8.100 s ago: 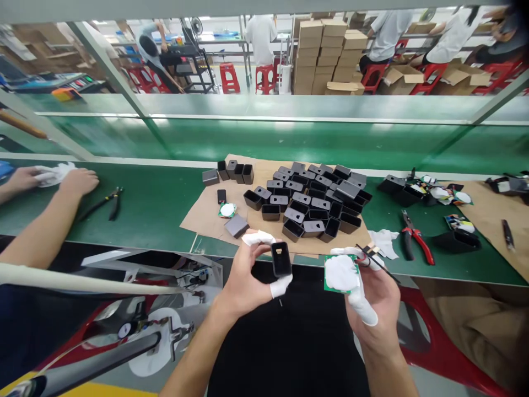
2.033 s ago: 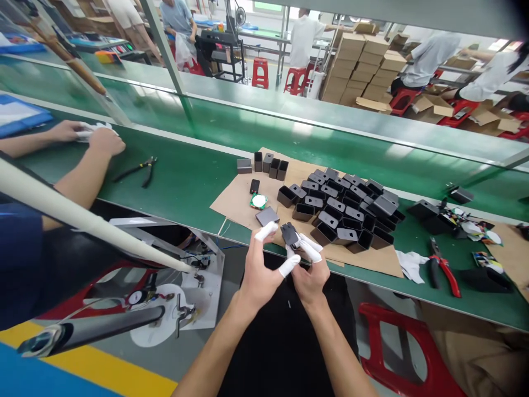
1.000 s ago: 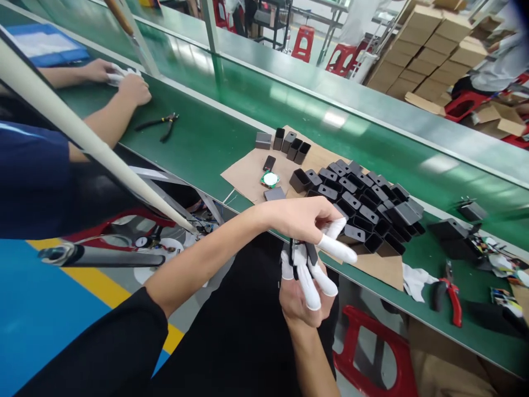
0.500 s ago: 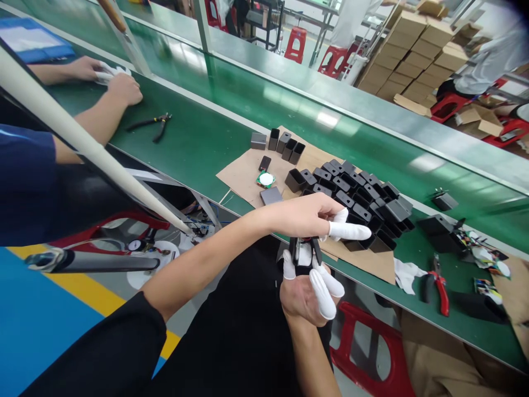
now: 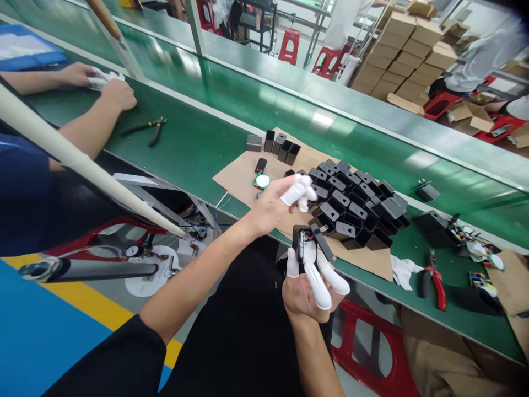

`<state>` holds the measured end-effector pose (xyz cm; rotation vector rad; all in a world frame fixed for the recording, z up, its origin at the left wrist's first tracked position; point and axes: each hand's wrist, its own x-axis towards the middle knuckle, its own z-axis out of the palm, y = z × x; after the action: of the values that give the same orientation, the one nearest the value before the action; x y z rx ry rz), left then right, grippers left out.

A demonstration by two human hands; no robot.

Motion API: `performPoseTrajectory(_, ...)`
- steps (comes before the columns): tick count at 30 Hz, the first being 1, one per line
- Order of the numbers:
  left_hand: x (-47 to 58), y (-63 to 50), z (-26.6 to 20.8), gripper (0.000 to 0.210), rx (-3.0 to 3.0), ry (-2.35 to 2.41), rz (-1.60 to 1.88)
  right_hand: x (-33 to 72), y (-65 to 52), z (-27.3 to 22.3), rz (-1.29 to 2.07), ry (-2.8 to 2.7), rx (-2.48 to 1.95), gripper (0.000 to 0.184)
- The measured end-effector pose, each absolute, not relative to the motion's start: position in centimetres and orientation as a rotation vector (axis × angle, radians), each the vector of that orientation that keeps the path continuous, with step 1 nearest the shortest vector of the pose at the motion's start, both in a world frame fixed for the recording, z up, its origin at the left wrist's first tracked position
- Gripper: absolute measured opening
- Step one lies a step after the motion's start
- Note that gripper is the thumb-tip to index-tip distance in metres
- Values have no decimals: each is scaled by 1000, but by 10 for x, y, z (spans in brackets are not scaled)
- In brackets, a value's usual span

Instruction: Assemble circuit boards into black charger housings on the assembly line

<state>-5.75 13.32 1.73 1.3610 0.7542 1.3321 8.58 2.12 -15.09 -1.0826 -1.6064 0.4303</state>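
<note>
My right hand [image 5: 312, 289], in white finger cots, holds an opened black plastic case [image 5: 301, 240] above my lap. Pale parts and a bit of red show inside it. A black end piece with a metal prong [image 5: 323, 241] leans out at its right side. Just above and left of the case hovers my left hand [image 5: 275, 204], also in white finger cots. Its fingers are loosely bent and apart from the case, and I see nothing in them. Beyond it, a green circuit board with a white disc [image 5: 262, 181] lies on cardboard [image 5: 233, 175].
Many black cases [image 5: 341, 198] crowd the cardboard on the green bench [image 5: 185, 129]. Red-handled pliers [image 5: 433, 281], a white cloth [image 5: 404, 270] and opened units [image 5: 481, 248] lie to the right. A co-worker's hands [image 5: 118, 94] and black pliers [image 5: 144, 129] are at left. A red stool [image 5: 380, 342] stands below.
My left hand has lifted off the case and moved up and left. The case, its end piece tilted out to the right, is now in plain view in my right hand.
</note>
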Motion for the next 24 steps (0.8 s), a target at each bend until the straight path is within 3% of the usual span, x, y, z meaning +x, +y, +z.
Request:
performPoseTrajectory(5, -90, 127, -50, 46, 1199, 1338, 1936, 84, 36, -138, -149, -1383, -973, 74)
performPoseTrajectory(8, -108, 128, -88, 46, 1241, 1642, 1937, 79, 51, -127, -363, -1335, -932, 73)
performPoseTrajectory(11, -117, 129, -110, 41, 1357, 1744, 1860, 75, 65, -119, -343, -1355, -922, 71)
performPoseTrajectory(16, -116, 129, -118, 35, 1552, 1841, 1760, 72, 83, -110, -217, -1469, -973, 52)
performPoseTrajectory(24, -116, 128, -119, 35, 1683, 1961, 1665, 76, 82, -111, -60, -1614, -1068, 55)
